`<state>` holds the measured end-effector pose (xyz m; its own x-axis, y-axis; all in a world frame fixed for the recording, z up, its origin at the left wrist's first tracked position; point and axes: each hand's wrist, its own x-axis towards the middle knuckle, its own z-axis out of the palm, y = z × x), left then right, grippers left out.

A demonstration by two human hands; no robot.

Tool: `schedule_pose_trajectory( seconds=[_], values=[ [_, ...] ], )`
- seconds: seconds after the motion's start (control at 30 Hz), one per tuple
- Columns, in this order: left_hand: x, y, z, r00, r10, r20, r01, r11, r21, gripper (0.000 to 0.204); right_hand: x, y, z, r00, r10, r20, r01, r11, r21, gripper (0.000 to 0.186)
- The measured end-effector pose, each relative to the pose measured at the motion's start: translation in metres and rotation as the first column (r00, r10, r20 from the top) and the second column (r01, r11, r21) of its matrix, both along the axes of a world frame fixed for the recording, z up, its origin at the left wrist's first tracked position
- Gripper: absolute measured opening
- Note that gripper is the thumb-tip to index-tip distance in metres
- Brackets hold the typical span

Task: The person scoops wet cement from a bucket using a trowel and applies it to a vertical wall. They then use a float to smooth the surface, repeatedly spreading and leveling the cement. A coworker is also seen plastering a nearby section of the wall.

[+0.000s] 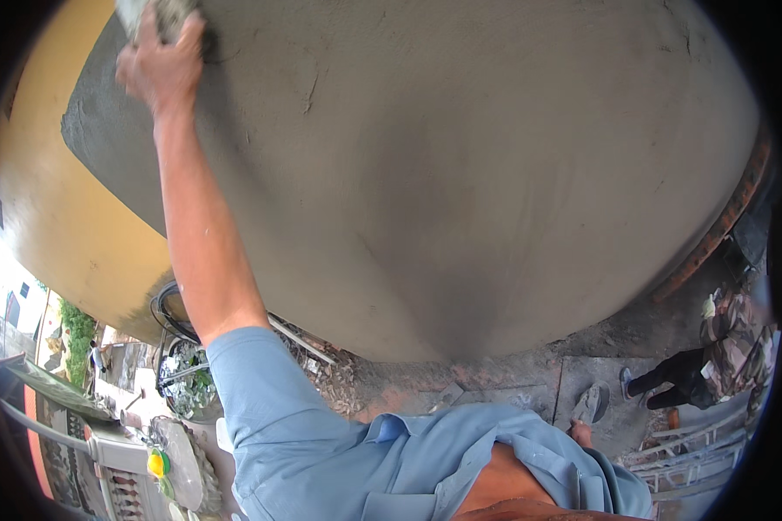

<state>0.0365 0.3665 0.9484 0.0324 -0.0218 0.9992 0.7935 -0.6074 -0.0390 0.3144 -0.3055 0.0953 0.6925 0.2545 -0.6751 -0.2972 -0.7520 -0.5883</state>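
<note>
My left hand (161, 74) is raised high at the upper left, its fingers spread over a pale grey block-like pad (175, 14). The pad lies against the grey plastered wall (513, 165), close to where the plaster borders the yellow painted wall (69, 234). Motion blur and the frame's edge keep the pad's exact kind unclear. Low at the right, my right hand (580, 431) hangs beside my body, mostly hidden by my blue shirt. At its fingers is a rounded grey object (592, 403), whose kind I cannot make out.
Another person (728, 360) in patterned clothing is at the right, near pale metal rails (691, 456). Coiled black cables (167, 313) and a plant (187, 382) are at the lower left. A balustrade (126, 491) stands beyond. Rubble (339, 382) lies along the wall's foot.
</note>
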Motion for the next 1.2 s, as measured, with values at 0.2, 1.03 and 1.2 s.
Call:
schedule_pose_trajectory(
  seconds=[0.2,1.03,1.2],
  values=[
    [0.084,-0.044,-0.178,0.956,-0.041,-0.292,0.077,0.991,0.113,0.069,0.001,0.017,0.001,0.991,-0.112,-0.071,0.120,0.985,0.123,0.018],
    [-0.051,0.024,-0.255,0.814,0.078,0.576,0.187,0.903,-0.388,0.082,0.048,-0.012,0.023,0.996,0.083,0.028,-0.081,0.995,-0.053,0.023],
    [-0.013,0.007,-0.317,0.780,0.039,0.624,0.287,0.865,-0.412,0.082,0.063,-0.007,0.031,0.994,0.104,0.040,-0.101,0.992,-0.073,0.024]
  ],
)
